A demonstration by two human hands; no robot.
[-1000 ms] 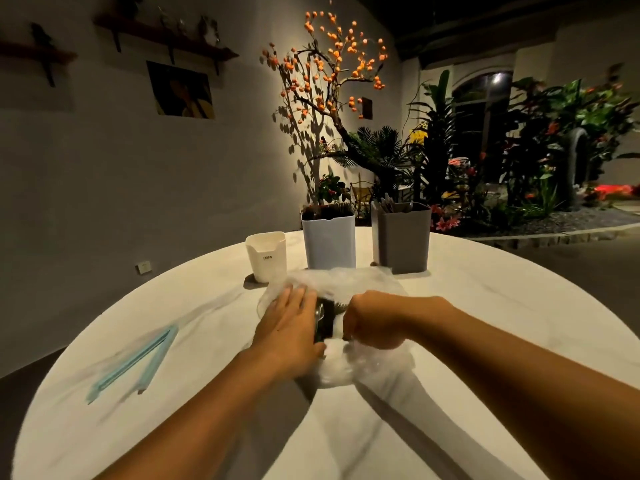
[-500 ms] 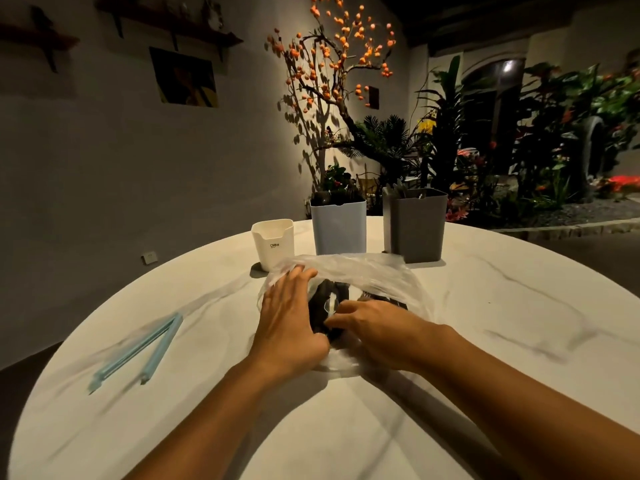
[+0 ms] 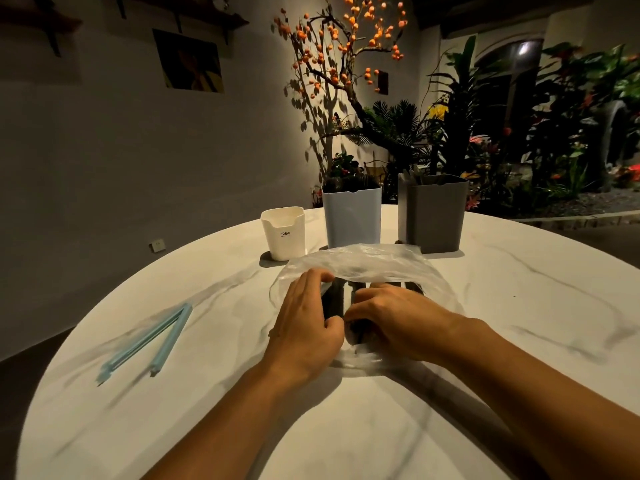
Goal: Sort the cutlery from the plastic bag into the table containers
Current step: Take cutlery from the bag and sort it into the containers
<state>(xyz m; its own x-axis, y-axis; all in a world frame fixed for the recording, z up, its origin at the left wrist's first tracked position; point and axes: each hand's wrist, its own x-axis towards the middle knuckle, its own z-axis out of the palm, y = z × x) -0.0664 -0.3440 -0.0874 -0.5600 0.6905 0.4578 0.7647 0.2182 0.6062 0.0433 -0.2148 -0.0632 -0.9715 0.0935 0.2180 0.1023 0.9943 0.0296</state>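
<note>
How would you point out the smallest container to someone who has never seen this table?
On the round white table, three containers stand in a row behind the plastic bag. The smallest is the cream cup at the left end, short, with small dark lettering, unlike its taller blue and grey neighbours.

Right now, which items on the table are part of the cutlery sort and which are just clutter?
In the job:
- plastic bag, both hands at its mouth
- dark cutlery inside the bag
- white container
- light blue container
- grey container
- left hand
- right hand

Lying about:
- blue bag clip, open, left on the table
</note>
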